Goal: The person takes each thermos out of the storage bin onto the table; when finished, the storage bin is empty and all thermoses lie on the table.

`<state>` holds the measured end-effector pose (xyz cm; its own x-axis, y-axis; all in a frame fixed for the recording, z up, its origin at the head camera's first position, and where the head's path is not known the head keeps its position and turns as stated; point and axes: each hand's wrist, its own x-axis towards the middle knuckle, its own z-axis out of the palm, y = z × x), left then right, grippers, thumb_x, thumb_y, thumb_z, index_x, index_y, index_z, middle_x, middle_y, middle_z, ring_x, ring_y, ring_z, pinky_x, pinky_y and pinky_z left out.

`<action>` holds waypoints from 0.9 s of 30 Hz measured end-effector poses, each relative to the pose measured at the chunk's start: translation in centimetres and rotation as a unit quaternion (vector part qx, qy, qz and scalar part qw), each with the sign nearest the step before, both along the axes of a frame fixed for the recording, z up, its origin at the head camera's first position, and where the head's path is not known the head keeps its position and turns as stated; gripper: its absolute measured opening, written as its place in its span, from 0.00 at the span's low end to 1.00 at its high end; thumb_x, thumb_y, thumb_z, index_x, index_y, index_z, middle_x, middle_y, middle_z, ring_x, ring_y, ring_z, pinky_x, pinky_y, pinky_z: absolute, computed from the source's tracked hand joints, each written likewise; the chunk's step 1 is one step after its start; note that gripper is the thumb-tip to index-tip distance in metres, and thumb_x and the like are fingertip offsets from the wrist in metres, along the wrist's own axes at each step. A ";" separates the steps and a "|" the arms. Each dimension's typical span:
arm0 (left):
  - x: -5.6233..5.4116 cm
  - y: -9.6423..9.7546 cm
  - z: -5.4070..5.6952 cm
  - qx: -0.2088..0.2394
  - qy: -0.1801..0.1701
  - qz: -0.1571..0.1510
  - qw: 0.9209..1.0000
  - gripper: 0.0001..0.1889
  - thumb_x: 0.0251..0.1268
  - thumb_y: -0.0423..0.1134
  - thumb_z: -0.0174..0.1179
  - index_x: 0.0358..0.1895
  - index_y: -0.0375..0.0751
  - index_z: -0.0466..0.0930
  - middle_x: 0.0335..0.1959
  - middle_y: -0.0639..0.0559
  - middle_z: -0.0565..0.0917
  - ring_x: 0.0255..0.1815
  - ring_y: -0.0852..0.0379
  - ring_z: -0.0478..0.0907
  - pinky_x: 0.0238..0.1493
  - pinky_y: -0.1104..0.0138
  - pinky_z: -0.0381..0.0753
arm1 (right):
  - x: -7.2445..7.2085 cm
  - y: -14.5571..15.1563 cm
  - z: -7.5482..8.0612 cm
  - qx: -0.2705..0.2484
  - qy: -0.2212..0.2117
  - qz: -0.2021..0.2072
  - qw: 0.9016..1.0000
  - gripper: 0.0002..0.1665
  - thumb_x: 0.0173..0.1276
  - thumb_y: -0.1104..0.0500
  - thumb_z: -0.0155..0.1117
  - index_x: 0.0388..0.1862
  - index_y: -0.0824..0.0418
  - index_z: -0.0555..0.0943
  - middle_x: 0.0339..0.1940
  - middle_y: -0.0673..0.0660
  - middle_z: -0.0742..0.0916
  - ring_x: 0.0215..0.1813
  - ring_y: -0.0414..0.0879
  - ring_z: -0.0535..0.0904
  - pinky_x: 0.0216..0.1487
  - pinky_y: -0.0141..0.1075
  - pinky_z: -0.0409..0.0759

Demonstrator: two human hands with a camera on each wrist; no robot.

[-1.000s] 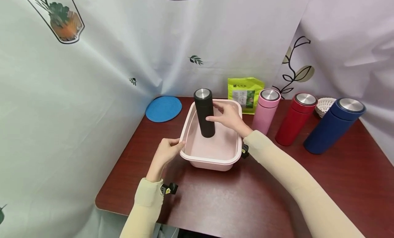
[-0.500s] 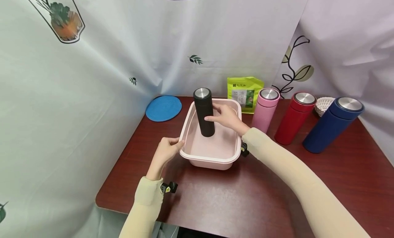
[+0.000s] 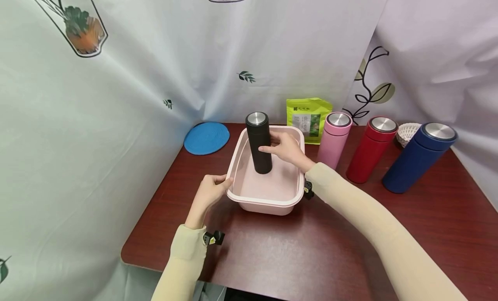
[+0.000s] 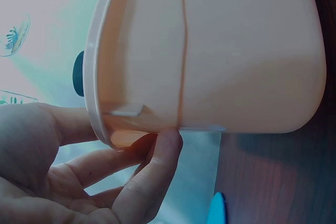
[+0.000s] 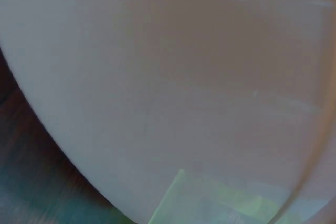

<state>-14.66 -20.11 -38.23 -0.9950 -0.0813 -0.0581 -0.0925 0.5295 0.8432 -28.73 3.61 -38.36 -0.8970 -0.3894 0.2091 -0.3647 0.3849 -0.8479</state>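
A black thermos bottle (image 3: 259,145) with a silver-topped lid stands upright inside a pale pink plastic basin (image 3: 268,203). From the right, my right hand (image 3: 287,149) holds the bottle, thumb on its near side and fingers partly hidden behind it. My left hand (image 3: 212,192) pinches the basin's near-left rim. In the left wrist view, that left hand (image 4: 79,177) has its thumb and fingers about the rim and outer wall of the basin (image 4: 247,40). Only the basin wall (image 5: 157,77) fills most of the right wrist view; the right hand is hidden there.
Right of the basin stand a pink thermos (image 3: 334,141), a red thermos (image 3: 369,154) and a blue thermos (image 3: 418,160). A white woven basket (image 3: 407,132) and a green packet (image 3: 307,119) are behind. At back left lies a blue round mat (image 3: 207,138) on the brown table (image 3: 295,249).
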 end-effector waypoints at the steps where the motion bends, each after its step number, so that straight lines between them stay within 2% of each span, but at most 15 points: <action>1: 0.0 0.0 0.0 0.002 -0.001 -0.001 1.000 0.18 0.67 0.37 0.60 0.54 0.27 0.81 0.46 0.31 0.85 0.38 0.50 0.84 0.39 0.63 0.83 | 0.1 0.0 0.0 -0.006 -0.003 -0.002 1.000 0.37 0.59 0.53 0.75 0.67 0.59 0.75 0.56 0.59 0.86 0.57 0.50 0.83 0.58 0.41 0.79; 4: 0.0 -0.1 -0.1 0.003 0.000 -0.001 1.000 0.18 0.67 0.37 0.60 0.54 0.26 0.81 0.47 0.31 0.84 0.42 0.48 0.84 0.42 0.61 0.83 | 0.3 0.1 0.0 -0.022 -0.012 -0.003 1.000 0.36 0.60 0.54 0.74 0.67 0.59 0.75 0.56 0.60 0.86 0.57 0.51 0.82 0.59 0.42 0.78; 8: -0.1 -0.1 -0.2 0.001 -0.001 0.004 1.000 0.18 0.68 0.37 0.59 0.54 0.26 0.80 0.48 0.31 0.84 0.42 0.48 0.84 0.42 0.62 0.83 | 0.2 0.1 0.1 -0.047 -0.018 -0.009 0.999 0.32 0.61 0.54 0.73 0.64 0.60 0.78 0.55 0.60 0.86 0.56 0.51 0.83 0.58 0.41 0.79; 13: -0.1 0.1 -0.2 0.005 -0.002 0.004 1.000 0.19 0.68 0.37 0.59 0.55 0.26 0.80 0.49 0.31 0.84 0.42 0.48 0.84 0.42 0.62 0.83 | 0.4 0.4 0.4 -0.085 -0.020 -0.043 0.995 0.28 0.58 0.54 0.76 0.57 0.60 0.83 0.53 0.59 0.87 0.54 0.49 0.84 0.53 0.37 0.82; 20: 0.1 0.3 -0.1 0.000 0.000 0.004 1.000 0.18 0.68 0.36 0.59 0.55 0.26 0.80 0.48 0.31 0.84 0.41 0.48 0.84 0.42 0.61 0.83 | 1.0 1.1 1.0 -0.134 -0.060 -0.082 0.986 0.31 0.56 0.50 0.77 0.58 0.59 0.82 0.54 0.58 0.87 0.55 0.49 0.84 0.56 0.38 0.81; 27: 0.1 0.4 -0.3 -0.009 0.003 0.014 1.000 0.19 0.67 0.37 0.60 0.55 0.26 0.80 0.47 0.32 0.85 0.38 0.52 0.83 0.36 0.68 0.81 | 1.6 2.1 1.5 -0.154 -0.059 -0.097 0.982 0.36 0.54 0.51 0.78 0.61 0.60 0.80 0.55 0.60 0.86 0.55 0.50 0.84 0.56 0.39 0.81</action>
